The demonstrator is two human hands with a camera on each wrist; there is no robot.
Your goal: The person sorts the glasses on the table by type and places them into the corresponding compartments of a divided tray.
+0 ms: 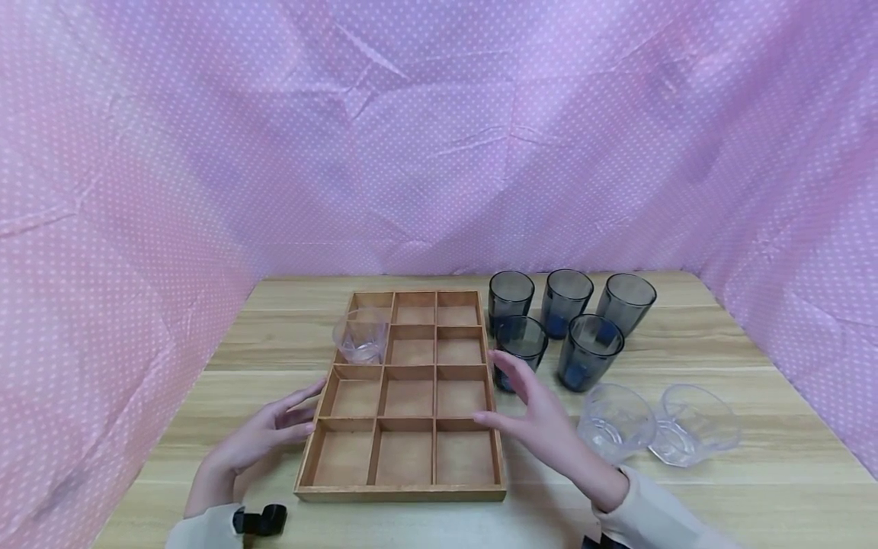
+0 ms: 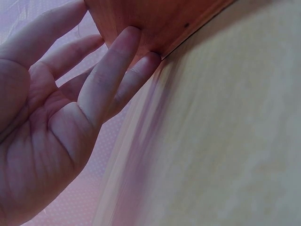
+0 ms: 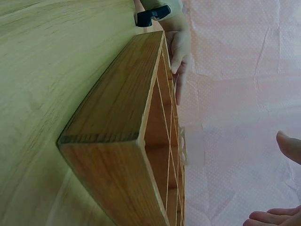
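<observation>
A wooden divided tray (image 1: pixel 405 492) lies in the middle of the table. One clear glass (image 1: pixel 361 347) sits in its left column, second row from the back. My left hand (image 1: pixel 264 435) touches the tray's left side; in the left wrist view that hand (image 2: pixel 66 103) has its fingertips against the wooden wall (image 2: pixel 136 19). My right hand (image 1: pixel 545 427) hovers by the tray's right edge, thumb and fingers spread, holding nothing. Nearest to its fingers is a dark grey glass (image 1: pixel 521 339), partly hidden by them.
Several more dark glasses (image 1: pixel 591 354) stand at the back right of the table. Two clear glasses (image 1: pixel 617 423) are at the right, side by side, close to my right forearm. A pink dotted cloth (image 1: pixel 439 152) hangs behind and at both sides.
</observation>
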